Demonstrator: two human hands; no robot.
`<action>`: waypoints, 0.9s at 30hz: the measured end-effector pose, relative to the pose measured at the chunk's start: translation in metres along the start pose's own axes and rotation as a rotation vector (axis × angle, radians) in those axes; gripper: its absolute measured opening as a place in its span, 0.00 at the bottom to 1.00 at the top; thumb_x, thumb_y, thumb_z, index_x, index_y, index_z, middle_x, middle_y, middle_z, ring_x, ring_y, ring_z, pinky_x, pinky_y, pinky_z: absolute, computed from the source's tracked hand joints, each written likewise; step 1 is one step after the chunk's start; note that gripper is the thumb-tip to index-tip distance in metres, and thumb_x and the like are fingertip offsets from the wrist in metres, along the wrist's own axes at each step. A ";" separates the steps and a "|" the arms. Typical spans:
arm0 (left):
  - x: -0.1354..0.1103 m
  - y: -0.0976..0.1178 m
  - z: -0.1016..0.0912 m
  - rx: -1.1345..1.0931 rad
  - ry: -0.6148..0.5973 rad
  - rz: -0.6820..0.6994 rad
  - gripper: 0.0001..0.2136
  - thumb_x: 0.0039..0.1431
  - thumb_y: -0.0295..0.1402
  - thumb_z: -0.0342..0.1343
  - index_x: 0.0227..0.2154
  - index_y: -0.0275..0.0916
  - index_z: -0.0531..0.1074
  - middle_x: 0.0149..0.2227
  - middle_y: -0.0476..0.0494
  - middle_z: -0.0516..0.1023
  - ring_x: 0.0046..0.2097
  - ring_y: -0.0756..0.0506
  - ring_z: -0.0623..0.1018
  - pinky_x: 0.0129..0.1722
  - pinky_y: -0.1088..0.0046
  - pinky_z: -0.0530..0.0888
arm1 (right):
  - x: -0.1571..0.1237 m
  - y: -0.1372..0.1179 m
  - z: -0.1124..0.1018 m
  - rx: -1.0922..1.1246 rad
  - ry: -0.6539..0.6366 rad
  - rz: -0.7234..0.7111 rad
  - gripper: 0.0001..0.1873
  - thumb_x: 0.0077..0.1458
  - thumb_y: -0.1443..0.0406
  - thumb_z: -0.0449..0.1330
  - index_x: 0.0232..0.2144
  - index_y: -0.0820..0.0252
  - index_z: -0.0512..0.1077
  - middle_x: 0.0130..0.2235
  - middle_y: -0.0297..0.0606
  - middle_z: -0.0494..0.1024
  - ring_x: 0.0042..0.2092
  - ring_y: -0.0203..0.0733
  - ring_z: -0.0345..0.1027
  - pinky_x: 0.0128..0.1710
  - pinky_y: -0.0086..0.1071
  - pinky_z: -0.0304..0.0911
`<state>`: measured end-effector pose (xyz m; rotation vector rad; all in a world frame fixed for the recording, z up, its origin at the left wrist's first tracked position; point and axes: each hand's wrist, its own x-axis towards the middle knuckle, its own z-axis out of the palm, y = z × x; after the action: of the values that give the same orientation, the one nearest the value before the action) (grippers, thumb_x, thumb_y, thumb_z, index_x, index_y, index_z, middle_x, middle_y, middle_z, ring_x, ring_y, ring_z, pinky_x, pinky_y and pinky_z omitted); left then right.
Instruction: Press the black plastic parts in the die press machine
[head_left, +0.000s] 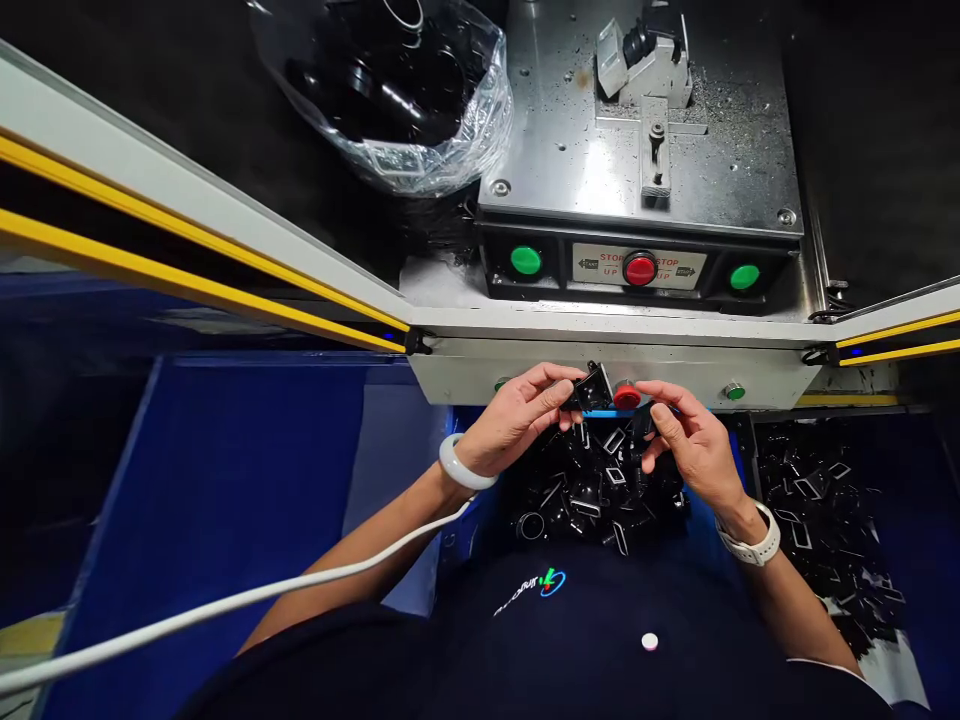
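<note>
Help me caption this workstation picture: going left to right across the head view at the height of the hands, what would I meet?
Blue surface → left hand → black part it holds → right hand → heap of loose black pieces.

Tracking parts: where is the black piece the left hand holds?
The head view shows the black piece right of centre, held by the left hand, just left of the lower red button.

Steel machine plate [547,180], green buttons [526,261] and heaped black parts [587,498] mark this as a factory workshop.
</note>
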<state>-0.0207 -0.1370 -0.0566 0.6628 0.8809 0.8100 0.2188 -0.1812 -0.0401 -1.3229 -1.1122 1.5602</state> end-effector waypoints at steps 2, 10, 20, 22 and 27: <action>0.002 0.001 -0.001 -0.014 -0.009 0.000 0.19 0.56 0.44 0.74 0.44 0.38 0.80 0.39 0.45 0.79 0.35 0.49 0.78 0.34 0.72 0.73 | 0.000 -0.001 0.000 -0.130 0.013 -0.081 0.18 0.67 0.52 0.62 0.53 0.52 0.77 0.46 0.38 0.77 0.31 0.33 0.73 0.29 0.31 0.75; 0.006 0.002 0.001 -0.057 0.019 -0.007 0.19 0.55 0.43 0.75 0.43 0.38 0.82 0.44 0.43 0.83 0.38 0.47 0.82 0.40 0.69 0.78 | 0.006 0.004 0.000 -0.162 0.173 -0.149 0.12 0.61 0.56 0.68 0.43 0.55 0.78 0.40 0.36 0.81 0.35 0.34 0.71 0.34 0.29 0.70; 0.007 0.001 0.017 0.053 0.048 0.143 0.17 0.56 0.42 0.74 0.44 0.38 0.83 0.51 0.38 0.83 0.51 0.40 0.82 0.47 0.62 0.84 | 0.019 -0.003 0.021 -0.159 0.207 -0.080 0.14 0.58 0.52 0.69 0.35 0.57 0.79 0.37 0.37 0.79 0.37 0.37 0.71 0.34 0.31 0.67; 0.009 -0.001 0.020 0.111 0.056 0.188 0.18 0.57 0.42 0.73 0.46 0.38 0.83 0.51 0.38 0.83 0.51 0.40 0.82 0.48 0.61 0.84 | 0.022 -0.002 0.023 -0.201 0.201 -0.098 0.14 0.59 0.52 0.68 0.36 0.57 0.80 0.38 0.38 0.79 0.40 0.39 0.73 0.37 0.32 0.69; 0.027 0.020 0.028 0.406 0.193 0.506 0.14 0.54 0.38 0.74 0.41 0.37 0.83 0.43 0.40 0.84 0.44 0.44 0.82 0.44 0.69 0.82 | 0.039 -0.021 0.014 -0.299 0.126 -0.211 0.14 0.60 0.53 0.67 0.37 0.57 0.81 0.40 0.39 0.80 0.40 0.41 0.76 0.37 0.34 0.73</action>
<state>0.0075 -0.1092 -0.0384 1.2102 1.0842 1.1730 0.1998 -0.1397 -0.0305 -1.4232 -1.3943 1.1743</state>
